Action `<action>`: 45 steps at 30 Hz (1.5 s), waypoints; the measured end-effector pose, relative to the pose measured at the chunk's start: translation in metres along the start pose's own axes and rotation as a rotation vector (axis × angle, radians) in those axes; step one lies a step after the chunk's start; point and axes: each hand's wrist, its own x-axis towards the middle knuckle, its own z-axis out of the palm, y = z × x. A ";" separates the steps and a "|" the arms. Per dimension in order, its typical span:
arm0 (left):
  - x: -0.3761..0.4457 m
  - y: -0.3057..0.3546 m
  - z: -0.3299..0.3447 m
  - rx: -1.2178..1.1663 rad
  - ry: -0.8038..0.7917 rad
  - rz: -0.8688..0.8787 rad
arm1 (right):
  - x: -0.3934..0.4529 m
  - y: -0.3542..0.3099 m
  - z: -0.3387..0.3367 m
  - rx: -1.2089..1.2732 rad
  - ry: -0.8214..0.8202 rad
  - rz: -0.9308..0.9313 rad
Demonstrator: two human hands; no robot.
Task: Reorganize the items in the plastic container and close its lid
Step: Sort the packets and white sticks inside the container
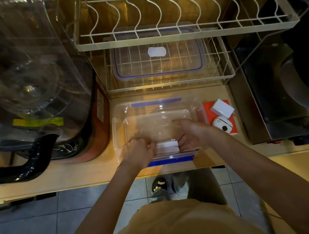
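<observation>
- Head view — the clear plastic container (pixel 156 114) with blue latches stands open on the wooden table (pixel 89 174), at its front edge, directly in front of the person
- Lid (pixel 158 59): clear with a blue seal, lying on the lower shelf of the wire dish rack (pixel 182 30) behind the container, well apart from it
- Stack of white flat items (pixel 168 147): inside the container, against its near wall
- Left hand (pixel 138 153): inside the container, grip curled narrow against the left end of the stack
- Right hand (pixel 194 132): inside the container, grip half open — fingers cupped at the right end of the stack; firm hold cannot be told
- Red box (pixel 208 107) with a small white box (pixel 222 108) and a round white device (pixel 222 124): on the table, just right of the container
</observation>
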 end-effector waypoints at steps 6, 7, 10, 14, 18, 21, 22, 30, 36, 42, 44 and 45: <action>-0.002 -0.003 0.001 -0.027 0.095 0.023 | -0.010 -0.007 0.012 -0.490 0.162 -0.261; -0.002 -0.003 0.002 -0.024 0.088 0.019 | -0.010 -0.006 0.016 -0.604 0.193 -0.302; -0.001 -0.003 0.002 -0.015 0.065 0.006 | -0.005 0.002 0.022 -0.812 0.274 -0.371; 0.000 -0.006 0.005 -0.041 0.075 0.008 | 0.005 0.014 0.026 -0.986 0.357 -0.564; -0.001 -0.007 0.002 -0.024 0.091 0.114 | 0.014 0.019 0.030 -0.972 0.080 -0.587; 0.000 -0.005 0.000 0.030 0.019 0.129 | 0.020 0.025 0.030 -1.131 -0.009 -0.462; 0.000 -0.005 0.000 0.045 0.004 0.126 | 0.021 0.026 0.030 -1.188 -0.008 -0.430; -0.003 -0.001 0.000 0.027 -0.030 0.062 | 0.015 0.025 0.032 -1.175 -0.024 -0.467; -0.004 -0.002 -0.001 0.034 -0.016 0.102 | -0.010 0.035 0.028 -0.732 0.176 -0.682; -0.010 -0.001 -0.007 0.023 -0.067 0.208 | -0.041 0.051 -0.005 -0.408 0.462 -0.813; -0.010 -0.002 -0.007 0.029 -0.085 0.219 | -0.050 0.059 -0.019 -0.333 0.547 -0.811; -0.009 -0.003 -0.006 0.037 -0.086 0.221 | -0.053 0.063 -0.026 -0.310 0.587 -0.812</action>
